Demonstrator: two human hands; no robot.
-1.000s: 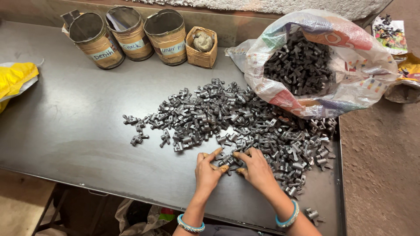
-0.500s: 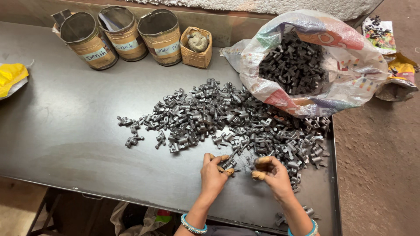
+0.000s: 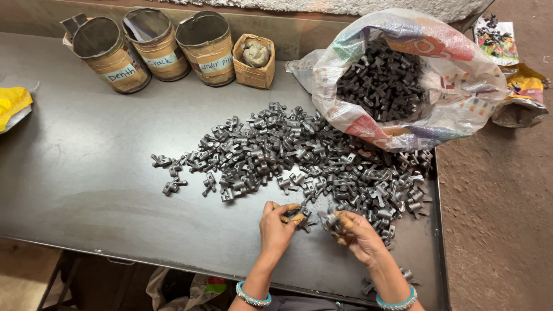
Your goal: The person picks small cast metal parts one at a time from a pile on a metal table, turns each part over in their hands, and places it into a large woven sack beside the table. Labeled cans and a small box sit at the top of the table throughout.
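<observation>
At the near edge of the dark grey metal tabletop (image 3: 86,201), two forearms with beaded turquoise bangles reach in from below. The left hand (image 3: 275,227) lies palm down, its fingertips pinching a small dark metal casting (image 3: 303,222) at the near fringe of the heap. Just right of it, the right hand (image 3: 357,233) is curled, fingers clenched around another small dark casting (image 3: 331,220) held a little above the surface. The two hands are close together but not touching. A couple of stray castings (image 3: 368,283) lie near the right wrist at the table's near edge.

Beyond the hands spreads the loose heap of small dark grey forked metal castings (image 3: 299,155), running from mid-table towards the right edge, with a few separate pieces (image 3: 173,185) lying apart at its left end.

Farther right, a crumpled multicoloured plastic sack (image 3: 455,86) lies open on its side, filled with more of the same castings, its mouth spilling onto the heap.

Along the far edge on the left stand three round tin cans wrapped in brown tape with paper labels (image 3: 155,46), side by side, and just right of them a small square brown cardboard box (image 3: 253,72) holding a greyish lump. A yellow plastic bag (image 3: 11,103) shows at the left edge. On the brown floor to the far right lie more crumpled wrappers (image 3: 518,95).
</observation>
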